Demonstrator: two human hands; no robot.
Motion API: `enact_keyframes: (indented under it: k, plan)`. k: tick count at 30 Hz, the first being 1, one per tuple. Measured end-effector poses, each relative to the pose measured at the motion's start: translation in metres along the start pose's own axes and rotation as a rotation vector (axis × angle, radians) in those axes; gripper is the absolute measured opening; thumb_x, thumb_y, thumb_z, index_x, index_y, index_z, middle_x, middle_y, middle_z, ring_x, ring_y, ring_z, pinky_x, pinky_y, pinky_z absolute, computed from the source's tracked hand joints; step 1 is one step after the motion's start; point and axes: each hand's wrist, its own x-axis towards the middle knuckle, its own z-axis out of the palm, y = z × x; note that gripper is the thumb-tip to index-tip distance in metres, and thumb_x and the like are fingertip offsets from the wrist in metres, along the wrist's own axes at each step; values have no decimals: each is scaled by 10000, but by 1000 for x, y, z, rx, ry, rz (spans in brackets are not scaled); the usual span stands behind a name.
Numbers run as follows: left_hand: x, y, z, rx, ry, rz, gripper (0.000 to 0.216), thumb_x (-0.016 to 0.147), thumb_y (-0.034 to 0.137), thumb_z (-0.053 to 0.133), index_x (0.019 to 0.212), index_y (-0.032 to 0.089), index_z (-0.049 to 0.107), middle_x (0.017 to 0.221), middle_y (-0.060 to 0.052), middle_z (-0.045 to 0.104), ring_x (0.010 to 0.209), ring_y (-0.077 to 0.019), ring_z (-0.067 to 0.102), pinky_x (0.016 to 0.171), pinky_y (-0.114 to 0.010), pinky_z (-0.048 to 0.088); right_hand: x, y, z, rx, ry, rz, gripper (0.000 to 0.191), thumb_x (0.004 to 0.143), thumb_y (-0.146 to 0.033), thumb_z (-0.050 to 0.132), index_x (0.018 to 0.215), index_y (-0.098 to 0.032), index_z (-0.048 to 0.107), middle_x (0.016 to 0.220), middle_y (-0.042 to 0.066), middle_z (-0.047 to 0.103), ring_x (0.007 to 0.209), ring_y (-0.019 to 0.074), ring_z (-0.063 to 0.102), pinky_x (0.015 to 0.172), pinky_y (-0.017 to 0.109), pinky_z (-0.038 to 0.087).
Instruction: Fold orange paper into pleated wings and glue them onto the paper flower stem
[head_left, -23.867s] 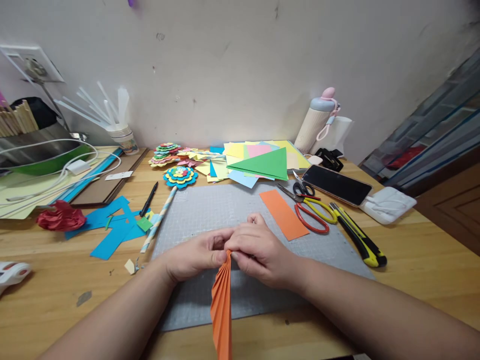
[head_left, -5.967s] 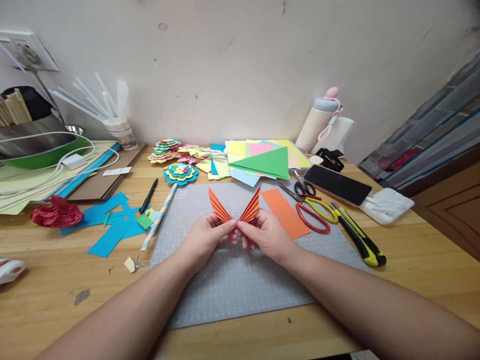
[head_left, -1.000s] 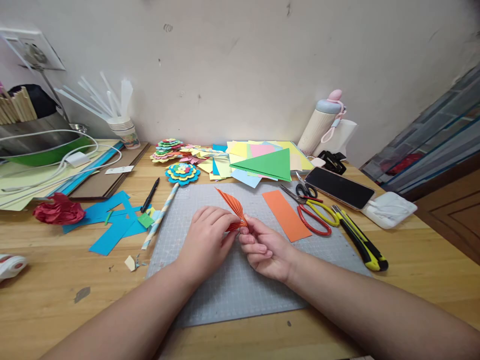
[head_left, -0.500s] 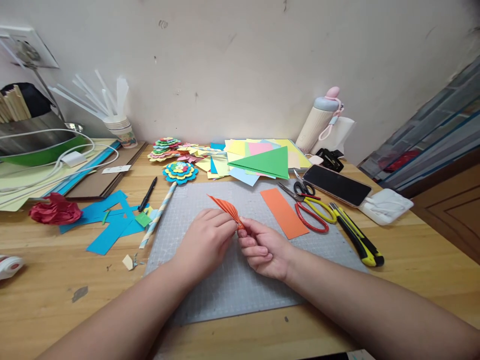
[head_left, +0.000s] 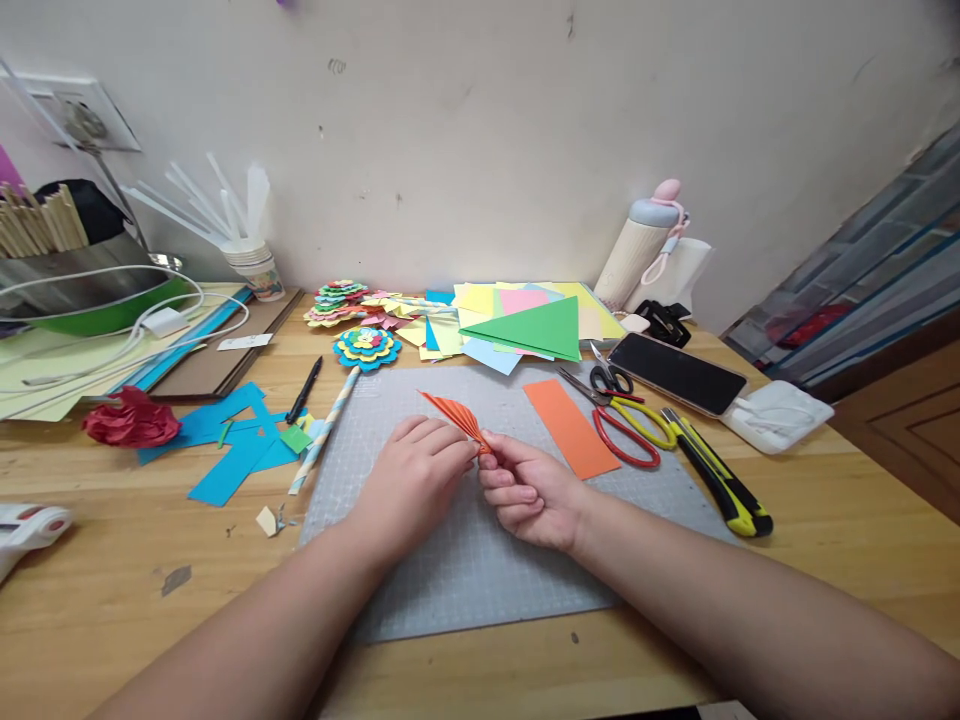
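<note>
A pleated orange paper fan [head_left: 454, 415] is folded nearly flat and points up to the left above the grey cutting mat [head_left: 480, 570]. My left hand [head_left: 411, 482] pinches its pleats from the left, fingers curled over the paper. My right hand [head_left: 527, 490] is closed on the fan's narrow end, thumb and forefinger pressed together at the fold. The lower part of the fan is hidden between my fingers. A flat orange paper strip [head_left: 569, 428] lies on the mat just right of my hands.
Scissors [head_left: 626, 425] and a yellow-black utility knife [head_left: 718, 486] lie right of the strip, a phone [head_left: 676, 372] and white charger [head_left: 780, 415] behind. Coloured paper sheets [head_left: 525, 322], paper flowers [head_left: 367, 346], blue scraps [head_left: 232, 445], a pen [head_left: 304, 390], a striped straw [head_left: 324, 428] and a bottle [head_left: 637, 248] crowd the wooden desk.
Six seconds ago the fan was spread in a V between both hands. It is folded together now, and over the last second the pleats have been pressed flatter.
</note>
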Motion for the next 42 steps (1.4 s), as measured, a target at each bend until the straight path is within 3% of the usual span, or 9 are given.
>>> enact_keyframes:
  k: [8, 27, 42]
  plan:
    - [-3, -6, 2, -26, 134, -123, 156, 843, 255, 569, 983, 198, 608, 927, -47, 678, 870, -209, 581, 821, -380, 393, 0, 1, 0, 30, -83, -113, 464, 966, -394, 349, 618, -126, 498, 435, -80, 384, 265, -8, 248, 253, 85, 148]
    - [-2, -6, 4, -56, 181, -90, 85, 829, 222, 589, 908, 196, 604, 889, -27, 678, 827, -184, 581, 814, -363, 401, 2, 8, -5, -49, -150, -199, 398, 890, -372, 495, 574, -133, 535, 406, -54, 456, 268, -2, 253, 259, 94, 161]
    - [-2, -2, 1, -65, 219, -136, 157, 816, 306, 615, 928, 198, 596, 904, -45, 661, 887, -211, 575, 852, -385, 375, 0, 9, -3, -95, -142, -257, 365, 831, -371, 577, 557, -132, 544, 399, -57, 468, 265, -8, 251, 267, 98, 168]
